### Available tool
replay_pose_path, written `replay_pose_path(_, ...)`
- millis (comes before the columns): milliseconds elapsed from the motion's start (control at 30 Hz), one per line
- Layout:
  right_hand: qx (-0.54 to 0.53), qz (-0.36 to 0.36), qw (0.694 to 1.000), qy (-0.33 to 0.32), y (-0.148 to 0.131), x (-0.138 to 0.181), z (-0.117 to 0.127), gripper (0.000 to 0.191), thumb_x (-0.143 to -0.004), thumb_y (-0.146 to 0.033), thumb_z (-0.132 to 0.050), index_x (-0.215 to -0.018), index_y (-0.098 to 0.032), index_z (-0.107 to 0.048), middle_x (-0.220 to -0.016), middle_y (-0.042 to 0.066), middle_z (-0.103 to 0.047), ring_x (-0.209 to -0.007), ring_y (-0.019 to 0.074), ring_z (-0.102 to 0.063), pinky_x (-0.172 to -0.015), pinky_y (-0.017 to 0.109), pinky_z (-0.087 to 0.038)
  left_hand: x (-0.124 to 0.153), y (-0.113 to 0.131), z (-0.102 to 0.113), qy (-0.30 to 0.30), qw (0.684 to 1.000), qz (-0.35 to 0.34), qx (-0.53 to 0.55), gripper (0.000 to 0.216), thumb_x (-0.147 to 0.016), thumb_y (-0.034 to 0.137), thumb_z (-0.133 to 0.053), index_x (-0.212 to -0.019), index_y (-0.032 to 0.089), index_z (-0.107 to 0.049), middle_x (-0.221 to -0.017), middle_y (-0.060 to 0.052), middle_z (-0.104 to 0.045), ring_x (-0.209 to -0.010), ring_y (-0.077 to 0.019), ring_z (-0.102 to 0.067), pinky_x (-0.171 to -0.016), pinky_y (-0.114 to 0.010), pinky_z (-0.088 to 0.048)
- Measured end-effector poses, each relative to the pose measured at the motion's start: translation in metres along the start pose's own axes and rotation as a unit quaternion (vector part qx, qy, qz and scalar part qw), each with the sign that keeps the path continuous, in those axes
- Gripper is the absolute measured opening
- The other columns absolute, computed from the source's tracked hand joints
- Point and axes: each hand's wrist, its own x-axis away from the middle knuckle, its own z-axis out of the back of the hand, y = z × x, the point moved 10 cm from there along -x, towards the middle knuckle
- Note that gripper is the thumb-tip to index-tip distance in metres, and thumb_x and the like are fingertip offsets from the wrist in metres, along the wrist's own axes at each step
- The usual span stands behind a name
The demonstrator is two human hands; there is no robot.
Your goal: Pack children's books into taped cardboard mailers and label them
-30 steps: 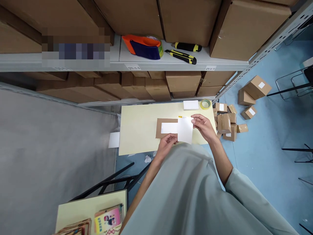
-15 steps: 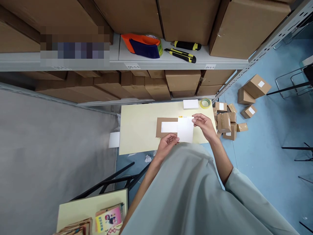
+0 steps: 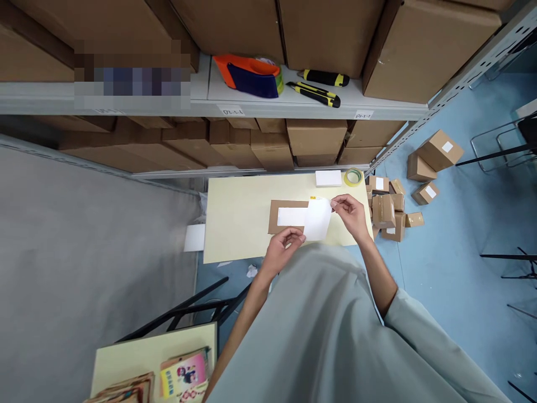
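Note:
Between my two hands is a white label sheet (image 3: 318, 219) with a small yellow-orange mark at its top edge. My left hand (image 3: 285, 245) pinches its lower left corner, while my right hand (image 3: 349, 214) pinches the upper right one. Behind the sheet, a flat brown cardboard piece (image 3: 273, 223), perhaps a carton, lies on the pale yellow table (image 3: 239, 218). A white strip (image 3: 291, 216) shows on the cardboard, its right end hidden by the sheet.
A white paper stack (image 3: 328, 178) and a tape roll (image 3: 353, 177) lie at the table's back right. Two utility knives (image 3: 314, 94) and an orange-blue tape dispenser (image 3: 251, 77) rest on the shelf above. Small cartons (image 3: 383, 210) sit on the floor at right. Books (image 3: 184, 375) lie on another table.
The sheet has tilted slightly clockwise between my hands, its top edge shifting right. Both hands keep their pinch. The whole view has shifted a little.

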Motion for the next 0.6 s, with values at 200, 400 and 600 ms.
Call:
replay_pose_path(200,0.021,-0.017,1.0,0.013,0.0,-0.001,-0.001,0.037,-0.084,-0.058,-0.082,-0.094,-0.024,-0.072,-0.09,0.001,-0.073,-0.071,0.015,-0.066,-0.073,0.032,-0.059,0.004,0.004,0.004,0.034,0.998,-0.036,-0.036,0.025,-0.088,0.046,-0.076,-0.088,0.022,-0.069,-0.086,-0.002,-0.071,-0.079,-0.0164,-0.066,-0.079,-0.03,-0.056)
replay_pose_path(400,0.004,-0.025,1.0,-0.001,-0.008,-0.002,-0.006,0.038,-0.082,-0.059,-0.084,-0.092,-0.024,-0.074,-0.081,0.0,-0.069,-0.064,0.0128,-0.057,-0.062,0.029,-0.055,0.002,0.003,0.016,0.077,0.996,-0.04,-0.033,0.026,-0.088,0.048,-0.076,-0.089,0.022,-0.071,-0.093,-0.004,-0.07,-0.082,-0.0163,-0.067,-0.077,-0.029,-0.056)
replay_pose_path(600,-0.024,-0.058,0.995,-0.077,-0.018,0.003,-0.018,0.042,-0.083,-0.063,-0.085,-0.093,-0.025,-0.072,-0.072,-0.002,-0.066,-0.054,0.0128,-0.058,-0.055,0.03,-0.053,0.0,-0.004,0.025,0.117,0.993,-0.006,-0.002,0.036,-0.088,0.057,-0.077,-0.095,0.022,-0.072,-0.075,0.001,-0.065,-0.06,-0.0125,-0.061,-0.058,-0.026,-0.051)
